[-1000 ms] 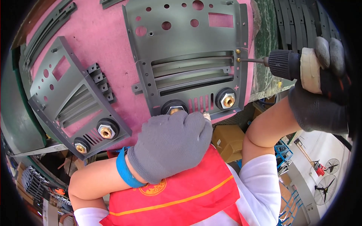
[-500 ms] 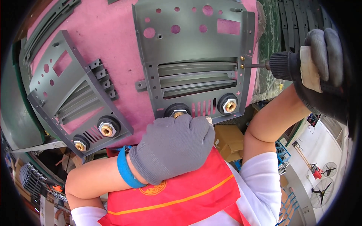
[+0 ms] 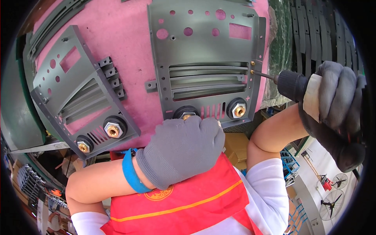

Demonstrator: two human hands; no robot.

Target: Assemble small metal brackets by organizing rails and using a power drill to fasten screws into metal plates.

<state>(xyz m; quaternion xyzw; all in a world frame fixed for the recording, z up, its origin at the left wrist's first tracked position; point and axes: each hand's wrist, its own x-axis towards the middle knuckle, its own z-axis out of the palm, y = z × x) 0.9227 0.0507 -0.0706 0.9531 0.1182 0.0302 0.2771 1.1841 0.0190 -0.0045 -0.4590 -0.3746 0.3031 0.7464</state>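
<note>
My right hand [image 3: 337, 92], in a grey glove with pale tape on a finger, is wrapped round a black electric screwdriver [image 3: 293, 85]. Its thin bit reaches left to the lower of two small brass screws [image 3: 252, 72] on the right edge of a grey metal panel [image 3: 196, 49]. This panel has round holes, a slotted opening with slats, and two brass sockets with hex nuts, one of them a right socket [image 3: 238, 111]. My gloved left hand [image 3: 183, 150] is closed at the panel's near edge, partly covering the left socket [image 3: 185, 112]. Whatever its fingers hold is hidden.
A similar grey panel [image 3: 80, 92] lies tilted at the left on the pink mat [image 3: 129, 47], beside several small brackets [image 3: 111, 76]. Dark metal strips [image 3: 313, 35] are lined up at the far right. A cardboard box [image 3: 236, 147] sits below the table edge.
My right hand and the screwdriver's body have come down toward me, so the tool now slants, its bit still at the lower screw. My left hand stays closed at the panel's near edge.
</note>
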